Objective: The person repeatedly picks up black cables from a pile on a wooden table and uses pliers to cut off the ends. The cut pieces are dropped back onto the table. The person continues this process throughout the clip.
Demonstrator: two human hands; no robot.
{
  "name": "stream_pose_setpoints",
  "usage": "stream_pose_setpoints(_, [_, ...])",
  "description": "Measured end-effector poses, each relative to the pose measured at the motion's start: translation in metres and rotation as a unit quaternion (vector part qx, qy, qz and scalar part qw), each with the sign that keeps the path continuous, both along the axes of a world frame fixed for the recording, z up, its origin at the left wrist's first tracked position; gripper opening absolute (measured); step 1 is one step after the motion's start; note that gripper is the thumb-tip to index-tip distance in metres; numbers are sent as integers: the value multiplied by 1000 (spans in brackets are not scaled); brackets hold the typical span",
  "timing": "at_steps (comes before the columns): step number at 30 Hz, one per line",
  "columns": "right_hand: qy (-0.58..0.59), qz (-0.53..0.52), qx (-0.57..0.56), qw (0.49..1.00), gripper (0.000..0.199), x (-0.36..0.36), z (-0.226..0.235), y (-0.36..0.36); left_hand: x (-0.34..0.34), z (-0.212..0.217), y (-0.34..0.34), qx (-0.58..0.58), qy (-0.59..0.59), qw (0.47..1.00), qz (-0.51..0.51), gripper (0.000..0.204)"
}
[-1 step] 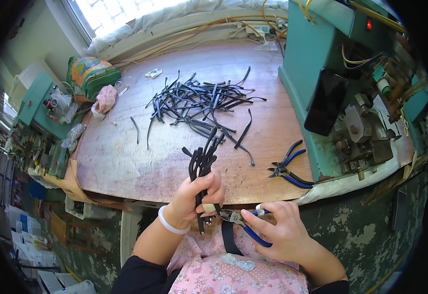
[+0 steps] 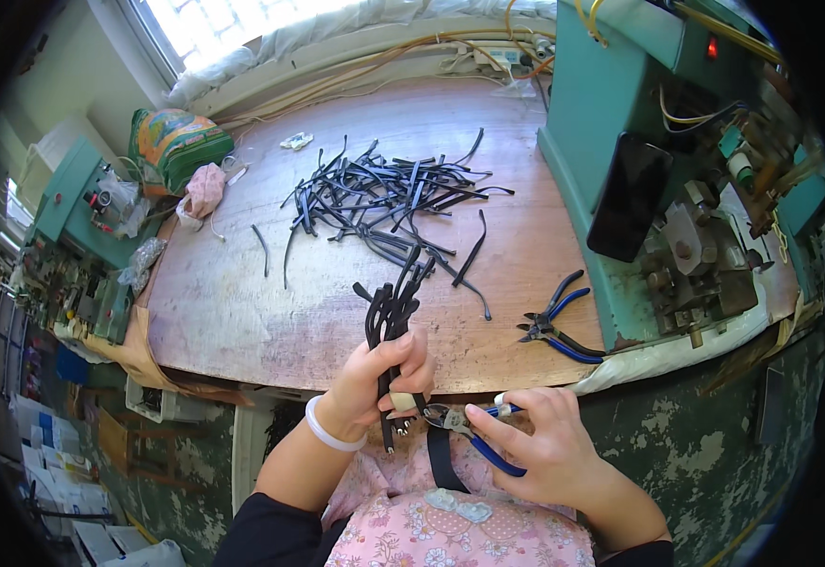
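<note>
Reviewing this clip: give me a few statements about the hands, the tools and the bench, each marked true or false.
1. The left hand grips a bundle of black strips. True.
2. The right hand holds blue-handled pliers. True.
3. The bench bears no loose strips. False: a pile of black strips lies on it.
4. A second pair of blue-handled pliers lies on the bench near the green machine. True.
5. The left wrist is bare. False: it wears a white bracelet.

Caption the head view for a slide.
Left hand grips a bundle of black strips; right hand holds blue-handled pliers.
</note>
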State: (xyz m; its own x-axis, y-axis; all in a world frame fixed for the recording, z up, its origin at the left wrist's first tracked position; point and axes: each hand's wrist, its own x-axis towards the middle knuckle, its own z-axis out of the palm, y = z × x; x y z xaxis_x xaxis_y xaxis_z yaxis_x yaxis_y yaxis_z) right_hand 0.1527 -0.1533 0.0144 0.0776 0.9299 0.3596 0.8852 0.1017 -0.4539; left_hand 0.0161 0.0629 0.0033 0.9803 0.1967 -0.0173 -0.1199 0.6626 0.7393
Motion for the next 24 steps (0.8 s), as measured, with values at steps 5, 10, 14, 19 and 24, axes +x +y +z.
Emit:
stream_pose_setpoints(5, [-3, 26, -2, 1000, 67, 5, 1, 0, -1, 0, -1, -54, -29, 998, -25, 35])
stream_pose_setpoints(10, [69, 26, -56, 996, 70, 10, 2, -2, -9, -4, -28, 112, -133, 966, 193, 33])
stream_pose_setpoints(14, [82, 27, -2, 996, 70, 9, 3, -1, -13, -7, -46, 217, -194, 914, 283, 37])
stream_pose_setpoints(19, [107, 16, -7, 994, 70, 2, 2, -2, -9, -8, -55, 259, -224, 877, 336, 35])
stream_pose_setpoints(24, [70, -1, -20, 997, 72, 5, -2, -10, -7, -7, -32, 71, -145, 969, 187, 34])
